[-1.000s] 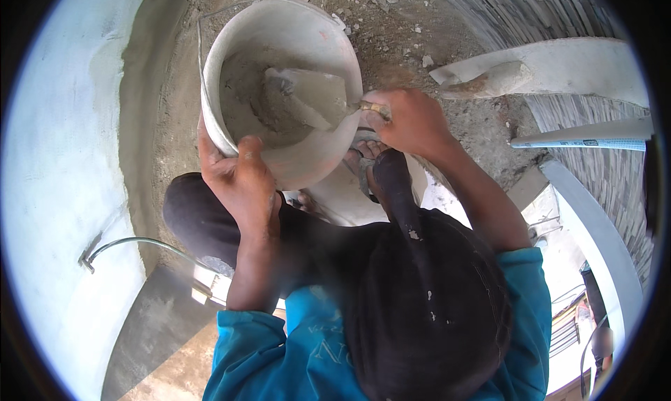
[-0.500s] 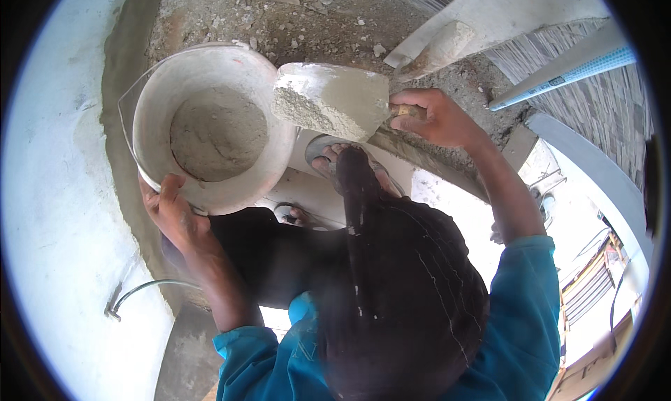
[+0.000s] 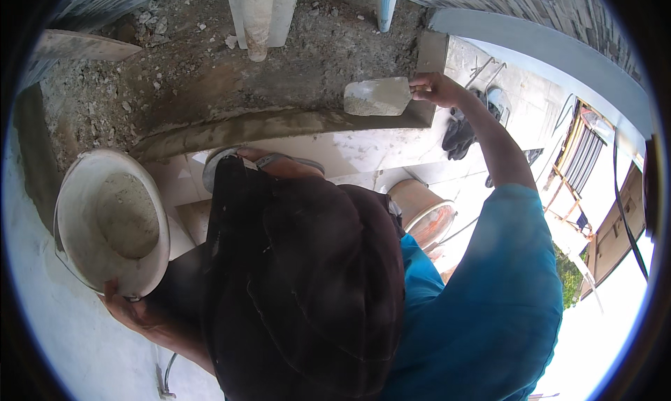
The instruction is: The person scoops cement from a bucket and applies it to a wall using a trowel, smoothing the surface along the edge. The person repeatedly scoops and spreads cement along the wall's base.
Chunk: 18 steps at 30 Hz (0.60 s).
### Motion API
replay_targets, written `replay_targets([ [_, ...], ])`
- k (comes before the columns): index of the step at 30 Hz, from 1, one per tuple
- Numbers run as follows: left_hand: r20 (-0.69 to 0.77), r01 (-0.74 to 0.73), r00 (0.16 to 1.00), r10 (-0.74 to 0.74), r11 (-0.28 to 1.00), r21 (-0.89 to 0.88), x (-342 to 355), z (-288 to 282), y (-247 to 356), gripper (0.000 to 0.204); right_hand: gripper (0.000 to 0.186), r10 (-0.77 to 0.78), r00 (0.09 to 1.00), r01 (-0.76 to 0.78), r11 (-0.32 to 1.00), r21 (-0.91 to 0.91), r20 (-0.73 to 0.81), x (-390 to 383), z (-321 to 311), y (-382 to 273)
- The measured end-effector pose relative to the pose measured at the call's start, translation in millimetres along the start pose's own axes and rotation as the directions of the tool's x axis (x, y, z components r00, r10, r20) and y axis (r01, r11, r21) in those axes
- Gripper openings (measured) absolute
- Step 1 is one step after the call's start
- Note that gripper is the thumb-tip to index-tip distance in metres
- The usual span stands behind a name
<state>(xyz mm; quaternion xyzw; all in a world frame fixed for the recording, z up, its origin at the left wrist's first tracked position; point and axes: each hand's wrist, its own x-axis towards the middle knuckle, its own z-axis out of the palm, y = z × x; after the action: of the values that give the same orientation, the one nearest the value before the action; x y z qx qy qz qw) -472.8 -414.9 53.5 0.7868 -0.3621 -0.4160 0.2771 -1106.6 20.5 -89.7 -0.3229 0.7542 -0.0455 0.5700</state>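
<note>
At the left, a pale, dusty bucket [image 3: 159, 195] is tilted, with grey cement mix [image 3: 126, 216] in its bottom. My left hand [image 3: 129, 309] grips the bucket's near rim, its fingers closed there. Out to the right, my right hand [image 3: 439, 90] is wrapped round the handle of a trowel [image 3: 377, 97]. The trowel's broad blade is coated in grey mortar and is over the right end of a low mortared ledge [image 3: 279, 123]. Whether the blade touches the ledge, I cannot tell.
Rubble-strewn soil [image 3: 203, 86] lies beyond the ledge. A pale board [image 3: 283, 13], a blue-and-white pipe [image 3: 386, 6] and a plank [image 3: 84, 46] stand or lie there. Nearer, a second bucket [image 3: 414, 198] is beside me. Dark footwear [image 3: 461, 135] sits on the floor at right.
My view has swung to the right. The trowel has gone from beside the bucket's rim out to the ledge's right end. The bucket, still in my left hand, now appears lower left.
</note>
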Motion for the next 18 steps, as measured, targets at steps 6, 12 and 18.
replay_targets([
  [6, 0.07, 0.03, 0.997, -0.036, 0.996, 0.082, 34.8, -30.1, -8.3, 0.071, 0.038, 0.115, 0.992, -0.118, 0.992, -0.047, -0.055, 5.7, 7.0, 42.3],
  [12, 0.013, 0.047, 0.999, -0.048, 0.998, 0.05, 31.3, -24.3, -10.0, 0.069, 0.035, 0.079, 0.982, -0.13, 0.942, -0.309, -0.171, -12.4, 2.5, 48.8],
  [18, -0.011, 0.07, 0.998, -0.07, 0.997, 0.034, 34.6, -27.6, -15.6, 0.067, 0.027, 0.001, 0.945, -0.225, 0.728, -0.648, -0.327, -43.4, 35.1, 18.9],
])
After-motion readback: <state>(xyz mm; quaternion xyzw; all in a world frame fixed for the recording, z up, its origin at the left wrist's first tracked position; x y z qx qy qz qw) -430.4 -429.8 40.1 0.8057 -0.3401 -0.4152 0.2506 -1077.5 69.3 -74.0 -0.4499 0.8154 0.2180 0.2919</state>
